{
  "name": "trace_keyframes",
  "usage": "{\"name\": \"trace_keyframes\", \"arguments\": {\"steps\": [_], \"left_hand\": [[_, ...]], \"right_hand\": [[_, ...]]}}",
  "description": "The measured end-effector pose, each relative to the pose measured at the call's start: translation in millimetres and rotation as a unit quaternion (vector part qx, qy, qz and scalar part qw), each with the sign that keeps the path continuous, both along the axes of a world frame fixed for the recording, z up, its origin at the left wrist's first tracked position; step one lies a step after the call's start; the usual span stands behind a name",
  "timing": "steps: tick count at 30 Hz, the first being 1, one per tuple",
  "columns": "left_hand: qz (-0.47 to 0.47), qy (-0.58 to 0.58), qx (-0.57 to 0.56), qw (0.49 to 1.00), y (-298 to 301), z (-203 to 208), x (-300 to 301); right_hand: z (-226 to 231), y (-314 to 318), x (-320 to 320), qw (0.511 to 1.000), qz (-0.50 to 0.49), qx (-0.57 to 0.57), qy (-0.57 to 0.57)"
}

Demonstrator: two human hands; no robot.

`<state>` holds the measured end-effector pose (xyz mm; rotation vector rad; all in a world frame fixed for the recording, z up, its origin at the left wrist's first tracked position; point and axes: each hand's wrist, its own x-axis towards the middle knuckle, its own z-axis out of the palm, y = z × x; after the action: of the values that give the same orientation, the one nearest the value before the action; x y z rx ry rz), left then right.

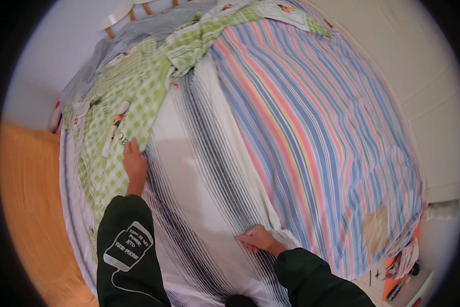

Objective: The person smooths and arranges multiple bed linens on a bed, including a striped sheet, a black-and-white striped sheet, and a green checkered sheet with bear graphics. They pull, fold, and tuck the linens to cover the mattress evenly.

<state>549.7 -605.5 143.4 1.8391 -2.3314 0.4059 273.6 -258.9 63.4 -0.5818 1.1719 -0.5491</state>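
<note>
1. White cloth (189, 179): mid-view, spread from 11 to 6 o'clock; white ground, bands of fine dark stripes, creased toward 6 o'clock; long axis follows the bands, about 11:30 to 5:30.
2. Green checked cloth (143, 87): 10 to 12 o'clock, overlapping the white cloth; pale green and white checks, printed motifs, rumpled toward 12; long axis slants from 1 down to 8 o'clock.
3. Left hand (134, 165): at 9 o'clock, on the checked cloth's edge; fingers close together, pointing toward 12; cannot tell whether they grip.
4. Right hand (259, 239): at 5 o'clock, over the white cloth's dark band; fingers curled, index reaching toward 9; cannot tell whether fabric is pinched.
5. Multicoloured striped cloth (317, 138): 12 to 4 o'clock, alongside the white cloth; blue, pink, yellow stripes, wrinkled toward 3.
6. Grey cloth (161, 24): 11 o'clock, bunched beyond the checks.
</note>
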Motion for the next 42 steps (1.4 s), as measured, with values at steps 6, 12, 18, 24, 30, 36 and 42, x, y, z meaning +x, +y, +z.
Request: {"name": "trace_keyframes", "arguments": {"steps": [6, 12, 18, 24, 30, 36, 42], "left_hand": [[-0.041, 0.247, 0.094, 0.964, -51, 20, 54], [0.201, 0.568, 0.422, 0.678, -34, 110, 72], [0.048, -0.104, -0.021, 0.993, -80, 87, 41], [-0.236, 0.404, 0.073, 0.881, -124, 56, -145], [0.016, 0.642, 0.284, 0.712, -171, 36, -209], [0.076, 0.567, 0.291, 0.767, -208, 6, -203], [-0.006, 0.547, 0.163, 0.821, -246, -6, -209]], "right_hand": [[47, 12, -39, 0.996, 0.063, -0.039, 0.054], [52, 37, -150, 0.851, 0.251, -0.040, 0.459], [-32, 10, -197, 0.913, 0.323, 0.072, 0.239], [-60, 11, -201, 0.901, 0.370, -0.039, 0.221], [-69, 12, -205, 0.923, 0.334, 0.012, 0.190], [-71, 19, -203, 0.906, 0.346, -0.062, 0.235], [-67, 17, -206, 0.934, 0.292, -0.071, 0.192]]}}
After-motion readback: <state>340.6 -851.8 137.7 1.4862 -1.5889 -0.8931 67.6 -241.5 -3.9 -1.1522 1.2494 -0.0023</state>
